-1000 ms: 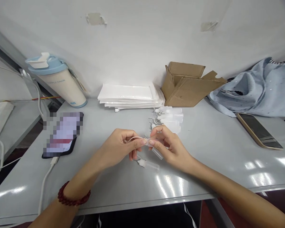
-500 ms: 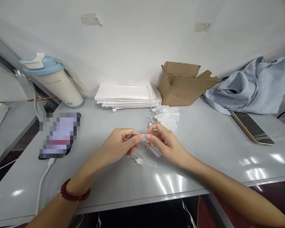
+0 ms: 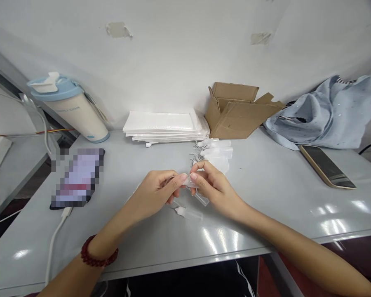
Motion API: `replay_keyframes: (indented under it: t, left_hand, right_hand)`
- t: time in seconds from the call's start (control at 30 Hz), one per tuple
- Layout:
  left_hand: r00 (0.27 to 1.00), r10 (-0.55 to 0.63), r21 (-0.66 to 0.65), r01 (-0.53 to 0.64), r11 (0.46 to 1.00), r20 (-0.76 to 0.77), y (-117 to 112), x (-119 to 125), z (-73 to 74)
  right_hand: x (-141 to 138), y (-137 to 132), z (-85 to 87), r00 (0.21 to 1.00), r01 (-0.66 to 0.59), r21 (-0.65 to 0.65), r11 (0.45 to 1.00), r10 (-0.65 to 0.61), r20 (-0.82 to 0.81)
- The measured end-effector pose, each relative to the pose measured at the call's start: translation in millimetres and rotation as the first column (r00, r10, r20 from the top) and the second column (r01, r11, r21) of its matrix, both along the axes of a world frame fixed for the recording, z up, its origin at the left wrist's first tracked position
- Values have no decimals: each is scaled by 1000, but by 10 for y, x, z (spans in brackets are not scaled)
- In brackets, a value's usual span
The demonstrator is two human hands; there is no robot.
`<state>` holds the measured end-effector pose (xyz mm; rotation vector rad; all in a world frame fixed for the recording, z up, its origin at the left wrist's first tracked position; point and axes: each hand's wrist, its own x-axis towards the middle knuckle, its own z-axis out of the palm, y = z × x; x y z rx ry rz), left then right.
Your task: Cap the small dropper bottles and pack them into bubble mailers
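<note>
My left hand (image 3: 160, 189) and my right hand (image 3: 214, 185) meet at mid-table, thumbs and forefingers closed in pinches. Between their fingertips is a small clear plastic piece (image 3: 189, 182), its exact kind too small to tell. A thin pale cord curves through my left fingers. Just under my right fingers shows a clear tube (image 3: 202, 200); whether it joins the held piece is hidden. Below the hands, another clear tube with a white tip (image 3: 190, 213) lies on the table. Beyond my right hand is a pile of similar clear tubes (image 3: 218, 152) with thin cord ends.
A stack of white padded envelopes (image 3: 160, 121) and an open cardboard box (image 3: 247, 119) stand against the wall. To the left are a tumbler (image 3: 77, 113) and a phone on a cable (image 3: 78, 177). At right lie a blue cloth bag (image 3: 324, 115) and another phone (image 3: 327, 167).
My left hand has shifted slightly down, and its thumb has drawn a little away from my right thumb, showing more of the clear piece. The tubes on the table stay put.
</note>
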<state>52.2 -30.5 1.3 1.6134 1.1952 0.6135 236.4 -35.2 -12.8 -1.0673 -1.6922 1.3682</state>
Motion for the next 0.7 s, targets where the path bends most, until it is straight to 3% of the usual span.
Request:
replay_keyframes:
  t: [0.17, 0.27, 0.37, 0.43, 0.5, 0.57, 0.7]
  left_hand:
    - [996, 71, -56, -68, 996, 57, 16, 0, 28]
    - [998, 52, -4, -52, 999, 30, 6, -10, 35]
    - [995, 26, 207, -6, 978, -93, -29, 15, 15]
    - [984, 44, 383, 26, 923, -174, -53, 49, -14]
    - [976, 72, 480, 36, 877, -205, -67, 77, -41]
    - [979, 76, 451, 17, 892, -188, -71, 86, -47]
    - [997, 8, 173, 5, 985, -74, -65, 48, 10]
  right_hand:
    - [-29, -64, -26, 998, 45, 82, 996, -48, 27]
    - [-10, -68, 27, 990, 96, 161, 982, -111, 90]
    - [27, -23, 89, 995, 95, -20, 995, -94, 22]
    - [49, 24, 104, 997, 17, -203, 979, -31, -68]
    - [57, 63, 96, 990, -56, -305, 951, 15, -137]
    - [50, 74, 81, 984, -78, -338, 938, 18, -175]
    - [25, 16, 75, 993, 9, -234, 972, -36, -111]
